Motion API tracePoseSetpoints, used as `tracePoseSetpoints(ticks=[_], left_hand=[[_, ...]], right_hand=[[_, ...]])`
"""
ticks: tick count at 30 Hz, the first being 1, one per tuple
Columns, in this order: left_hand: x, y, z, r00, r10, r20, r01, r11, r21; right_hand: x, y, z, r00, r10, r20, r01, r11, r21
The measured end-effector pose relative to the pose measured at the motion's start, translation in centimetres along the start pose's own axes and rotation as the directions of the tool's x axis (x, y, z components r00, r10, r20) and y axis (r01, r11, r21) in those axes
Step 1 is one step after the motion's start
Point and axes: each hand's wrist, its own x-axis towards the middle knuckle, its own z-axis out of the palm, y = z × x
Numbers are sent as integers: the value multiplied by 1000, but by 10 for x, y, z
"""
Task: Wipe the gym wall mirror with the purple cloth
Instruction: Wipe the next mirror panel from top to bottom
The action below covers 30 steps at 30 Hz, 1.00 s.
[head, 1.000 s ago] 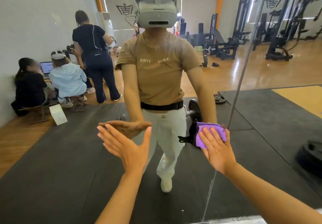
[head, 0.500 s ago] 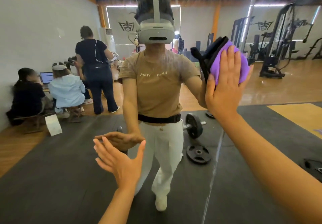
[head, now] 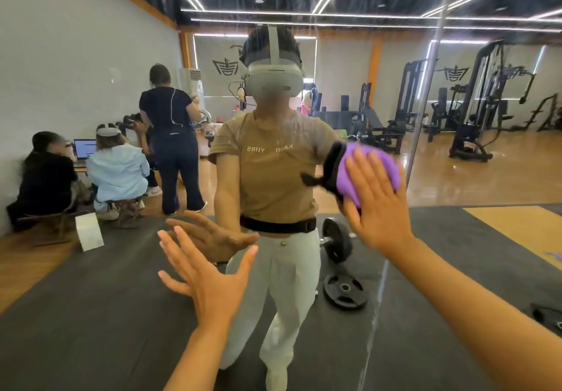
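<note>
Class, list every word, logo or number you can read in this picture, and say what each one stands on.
"KA?D" and "YIIRS": mirrored white print on the tan T-shirt reflected in the mirror; one letter unclear.
Wall emblems: logo only, no words.
Laptop screen: too small to read.
White card: nothing readable.

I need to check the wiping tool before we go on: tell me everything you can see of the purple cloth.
The purple cloth looks soft and bunched into a rounded wad, bright violet, with no print visible. The right hand presses it flat against the mirror with straight, spread fingers, covering most of it; purple shows around and between the fingers. It sits at about chest height of the reflected person, just left of the vertical mirror seam. A dark shape at its left edge appears to be its reflection. Whether it is damp cannot be told.
</note>
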Motion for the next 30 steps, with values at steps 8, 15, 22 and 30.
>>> tracePoseSetpoints(ticks=[8, 15, 22, 30], left_hand=[[35, 21, -12, 998, 9, -55, -11, 999, -44], [37, 16, -20, 1000, -6, 25, 6, 1000, -1], [35, 13, -26, 999, -8, 44, 8, 1000, -2], [36, 16, -26, 999, -26, 42, 29, 998, -64]], right_hand=[[101, -28, -8, 906, 375, -197, -358, 926, 116], [-22, -61, 37, 971, -211, 110, 220, 973, -72], [79, 0, -10, 981, -189, 37, 191, 980, -62], [102, -55, 3, 985, 128, -118, -117, 988, 99]])
